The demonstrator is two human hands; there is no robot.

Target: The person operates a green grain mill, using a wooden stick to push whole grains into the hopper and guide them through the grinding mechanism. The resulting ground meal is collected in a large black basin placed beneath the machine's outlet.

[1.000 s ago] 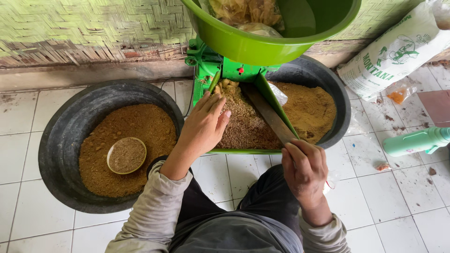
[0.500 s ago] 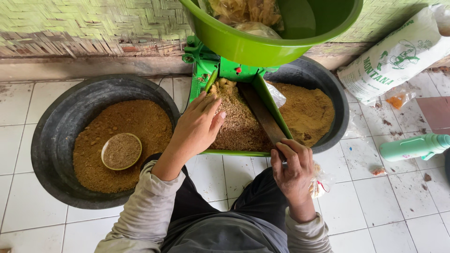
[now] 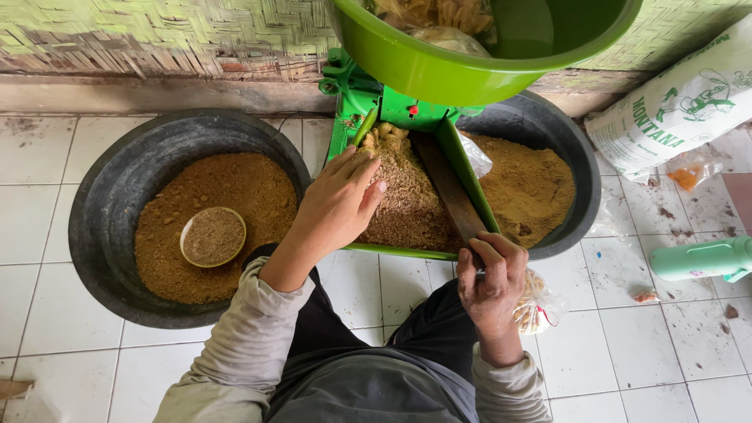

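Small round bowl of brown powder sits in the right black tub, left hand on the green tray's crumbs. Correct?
Not quite. The head view shows the small round bowl in the left black tub. The left hand is on the green tray's crumbs.

The left hand (image 3: 338, 205) rests on coarse brown ground meal (image 3: 409, 205) in a green metal chute tray (image 3: 468, 182). The right hand (image 3: 491, 280) grips a flat wooden paddle (image 3: 448, 188) beside it. Left of both sits a round black rubber basin (image 3: 110, 211).

Wall: woven bamboo matting (image 3: 157, 31), green-yellow, along the top of the frame.
Ledge: bare concrete strip (image 3: 141, 94) beneath it.
Floor: white tiles (image 3: 674, 345), grubby, crumbs at right.
Light: soft, even daylight.
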